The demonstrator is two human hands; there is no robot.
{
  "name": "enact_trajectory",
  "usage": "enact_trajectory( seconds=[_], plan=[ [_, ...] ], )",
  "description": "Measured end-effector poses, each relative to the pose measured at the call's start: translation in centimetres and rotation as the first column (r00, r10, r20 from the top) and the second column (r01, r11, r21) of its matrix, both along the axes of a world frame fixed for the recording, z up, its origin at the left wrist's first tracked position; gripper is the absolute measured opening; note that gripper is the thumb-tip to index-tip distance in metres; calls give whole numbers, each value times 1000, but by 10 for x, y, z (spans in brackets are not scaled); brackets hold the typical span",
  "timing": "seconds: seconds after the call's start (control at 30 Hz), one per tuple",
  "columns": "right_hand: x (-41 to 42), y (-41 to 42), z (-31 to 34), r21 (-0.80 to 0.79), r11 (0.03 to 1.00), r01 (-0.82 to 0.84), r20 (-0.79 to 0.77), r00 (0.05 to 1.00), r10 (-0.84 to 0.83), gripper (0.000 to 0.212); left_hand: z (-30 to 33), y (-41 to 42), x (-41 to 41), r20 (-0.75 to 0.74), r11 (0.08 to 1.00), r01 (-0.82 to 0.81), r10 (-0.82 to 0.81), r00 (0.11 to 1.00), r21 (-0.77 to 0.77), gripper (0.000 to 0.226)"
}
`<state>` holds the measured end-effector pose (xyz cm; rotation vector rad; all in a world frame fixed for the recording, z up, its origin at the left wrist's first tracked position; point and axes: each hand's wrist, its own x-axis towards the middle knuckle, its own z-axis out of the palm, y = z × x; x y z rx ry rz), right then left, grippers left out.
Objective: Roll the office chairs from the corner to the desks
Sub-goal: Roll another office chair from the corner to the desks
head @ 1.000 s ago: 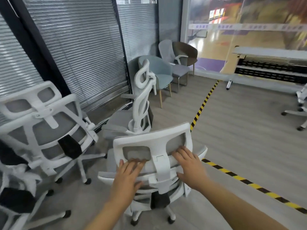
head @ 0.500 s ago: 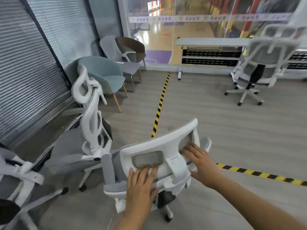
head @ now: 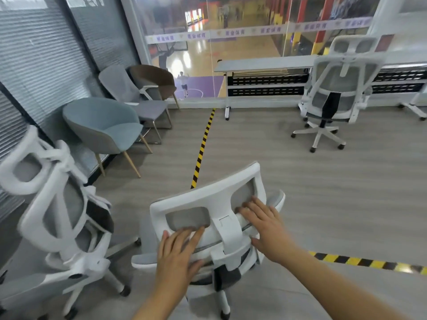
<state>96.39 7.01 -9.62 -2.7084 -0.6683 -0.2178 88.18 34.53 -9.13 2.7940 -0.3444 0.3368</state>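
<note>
Swung rightward since earlier frame: white mesh office chair (head: 208,227), headrest now facing desk (head: 263,63) far ahead right. Left hand (head: 178,252) and right hand (head: 265,227) flat, fingers straight, pressing headrest back. Chair near centre, directly ahead of both hands; parked chair (head: 332,95) beside desk.

- Left hand (head: 178,255): bare, with no glove, ring or watch in view; short, unpainted nails on the fingers (head: 196,233).
- Right hand (head: 268,229): bare likewise, with no ring or band at the wrist.
- Left forearm (head: 152,306): uncovered as far as the lower frame edge; no sleeve visible.
- Right forearm (head: 335,287): uncovered along its whole visible length; no sleeve, strap or marking.
</note>
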Motion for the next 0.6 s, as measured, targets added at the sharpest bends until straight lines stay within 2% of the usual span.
enact_trajectory(
  seconds=[0.13, 0.23, 0.37, 0.47, 0.6],
  plan=[
    [49, -38, 2, 7, 999, 48, -34, 998, -48, 78, 4, -36, 67, 23, 999, 18, -19, 1000, 31, 67],
    [89, -69, 2, 18, 994, 104, -72, 992, -102, 76, 9, -67, 118, 6, 998, 60, -61, 998, 30, 80],
    [133, -103, 3, 2, 991, 137, -80, 987, -137, 77, 13, -98, 176, -7, 993, 86, -85, 996, 77, 66],
    [170, -135, 3, 2, 983, 183, -73, 980, -183, 78, 10, -129, 226, -23, 984, 134, -132, 991, 117, 67],
    [218, -186, 5, -18, 971, 240, -109, 965, -241, 72, 6, -179, 288, 10, 978, 195, -196, 981, 70, 77]
  ],
)
